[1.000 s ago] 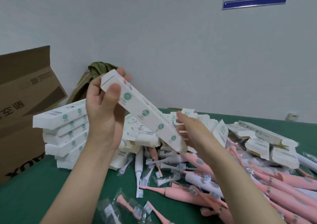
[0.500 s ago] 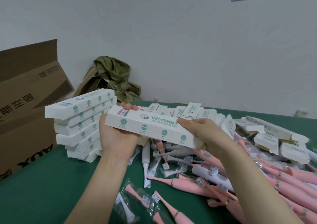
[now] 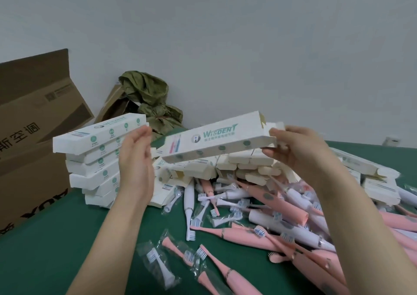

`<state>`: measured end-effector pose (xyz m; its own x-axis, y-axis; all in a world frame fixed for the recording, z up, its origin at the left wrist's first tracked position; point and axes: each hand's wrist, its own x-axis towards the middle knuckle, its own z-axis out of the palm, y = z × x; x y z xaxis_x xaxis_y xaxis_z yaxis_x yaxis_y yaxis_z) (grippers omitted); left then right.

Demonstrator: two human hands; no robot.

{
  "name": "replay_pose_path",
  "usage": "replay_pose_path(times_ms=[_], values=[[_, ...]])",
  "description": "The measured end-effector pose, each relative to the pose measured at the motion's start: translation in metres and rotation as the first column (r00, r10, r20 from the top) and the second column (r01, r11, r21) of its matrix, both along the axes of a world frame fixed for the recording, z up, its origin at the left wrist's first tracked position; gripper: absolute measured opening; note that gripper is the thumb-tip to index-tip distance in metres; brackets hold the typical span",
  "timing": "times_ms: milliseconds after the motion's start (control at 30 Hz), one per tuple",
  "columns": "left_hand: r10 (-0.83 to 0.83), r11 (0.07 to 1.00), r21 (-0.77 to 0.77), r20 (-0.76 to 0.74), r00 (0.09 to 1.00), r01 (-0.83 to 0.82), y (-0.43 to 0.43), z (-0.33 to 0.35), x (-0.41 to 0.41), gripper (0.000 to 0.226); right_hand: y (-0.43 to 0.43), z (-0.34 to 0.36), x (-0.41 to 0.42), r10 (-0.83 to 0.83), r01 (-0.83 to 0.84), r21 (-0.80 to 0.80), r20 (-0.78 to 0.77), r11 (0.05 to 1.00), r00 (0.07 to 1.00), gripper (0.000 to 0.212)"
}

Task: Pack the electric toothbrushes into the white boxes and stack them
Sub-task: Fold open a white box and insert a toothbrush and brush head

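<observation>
Pinching one white box (image 3: 216, 142) by end, right hand (image 3: 300, 154); left hand (image 3: 135, 161) spread, empty; stack (image 3: 94, 161) roughly six boxes.

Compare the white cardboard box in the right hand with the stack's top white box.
The held white cardboard box hangs midair, one end in the right hand's grip; the stack's top box rests on other boxes. The held box lies right of the top box. Both are long, white, Wisdent-branded.
</observation>
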<state>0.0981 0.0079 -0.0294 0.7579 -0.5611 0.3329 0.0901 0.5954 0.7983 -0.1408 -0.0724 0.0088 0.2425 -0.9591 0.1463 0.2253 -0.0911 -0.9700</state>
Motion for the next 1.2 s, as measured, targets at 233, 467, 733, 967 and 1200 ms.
replay_pose_path(times_ms=[233, 467, 733, 967, 1200], values=[[0.123, 0.988, -0.062, 0.878, 0.463, -0.144, 0.015, 0.033, -0.068, 0.017, 0.026, 0.007, 0.020, -0.020, -0.029, -0.274, -0.175, 0.961, 0.984, 0.017], [-0.063, 0.982, 0.140, 0.870, 0.489, -0.123, 0.007, 0.029, -0.091, 0.016, 0.032, 0.009, 0.020, 0.015, -0.080, -0.331, -0.195, 0.940, 0.981, 0.018], [-0.199, 0.955, 0.255, 0.929, 0.311, -0.154, 0.012, 0.030, -0.080, 0.046, 0.030, 0.006, 0.020, 0.055, -0.110, -0.292, -0.189, 0.950, 0.980, 0.014], [0.115, 0.926, 0.016, 0.940, 0.321, -0.378, 0.023, 0.039, -0.057, 0.043, 0.030, 0.003, 0.038, 0.235, -0.229, -0.068, 0.102, 0.971, 0.967, 0.034], [0.030, 0.769, 0.162, 0.957, 0.289, -0.618, 0.008, 0.019, -0.045, 0.043, 0.044, -0.066, 0.066, -0.086, -0.545, -0.303, -0.918, 0.782, 0.387, 0.022]])
